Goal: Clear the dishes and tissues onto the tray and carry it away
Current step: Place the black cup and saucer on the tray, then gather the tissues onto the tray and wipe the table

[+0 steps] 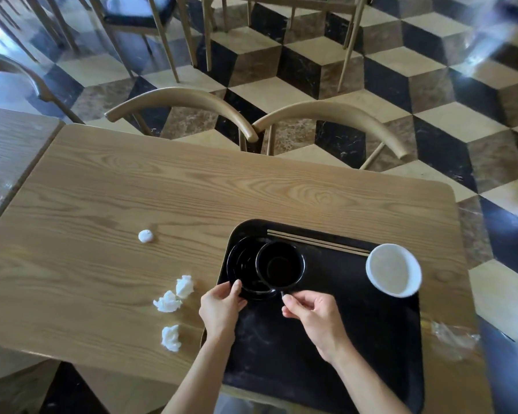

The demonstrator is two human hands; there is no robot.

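Pinching the black plate point(245, 267) rim, left hand point(220, 306); right hand point(311, 315) nearly closed.

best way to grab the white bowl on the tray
Take the white bowl by its near rim, reaching from the right side. It sits open side up at the tray right edge, clear of the chopsticks.

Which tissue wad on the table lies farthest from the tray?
The small round wad, alone toward the table's middle. The other three wads cluster nearer the tray, by the left hand.
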